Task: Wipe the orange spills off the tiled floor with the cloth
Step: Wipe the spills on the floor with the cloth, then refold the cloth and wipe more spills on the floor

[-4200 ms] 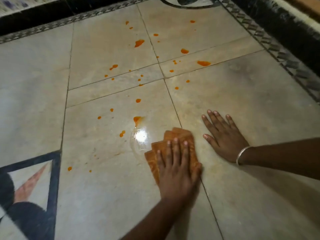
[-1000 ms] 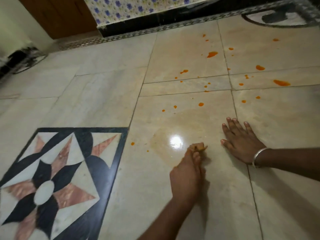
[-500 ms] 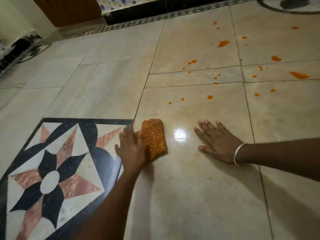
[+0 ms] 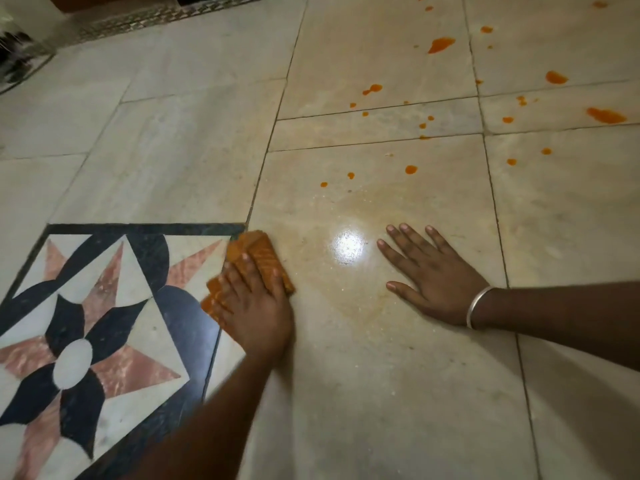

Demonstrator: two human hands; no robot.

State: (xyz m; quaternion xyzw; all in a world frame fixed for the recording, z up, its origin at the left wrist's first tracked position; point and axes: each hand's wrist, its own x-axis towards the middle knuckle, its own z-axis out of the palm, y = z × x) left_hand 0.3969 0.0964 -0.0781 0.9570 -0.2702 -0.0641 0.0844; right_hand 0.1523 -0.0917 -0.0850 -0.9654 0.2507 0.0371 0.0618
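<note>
My left hand (image 4: pixel 256 306) presses flat on a folded orange cloth (image 4: pixel 258 252) at the corner where the star inlay meets the pale tile. The cloth's far end sticks out past my fingers. My right hand (image 4: pixel 433 275) lies spread flat on the same tile, to the right of a wet shiny patch (image 4: pixel 348 245), and holds nothing. Orange spills sit farther away: small drops (image 4: pixel 410 169) on this tile, a larger blot (image 4: pixel 440 45) on the tile beyond, and another (image 4: pixel 606 115) at the far right.
A black, pink and white star inlay (image 4: pixel 86 323) fills the floor at the lower left. A patterned border strip (image 4: pixel 145 19) runs along the far wall at the top left. Pale tiles stretch to the left and toward me.
My left hand swept the cloth from the middle of the tile leftward to the inlay's corner and now lies on top of it. The drops near the inlay are gone. My right hand stayed flat.
</note>
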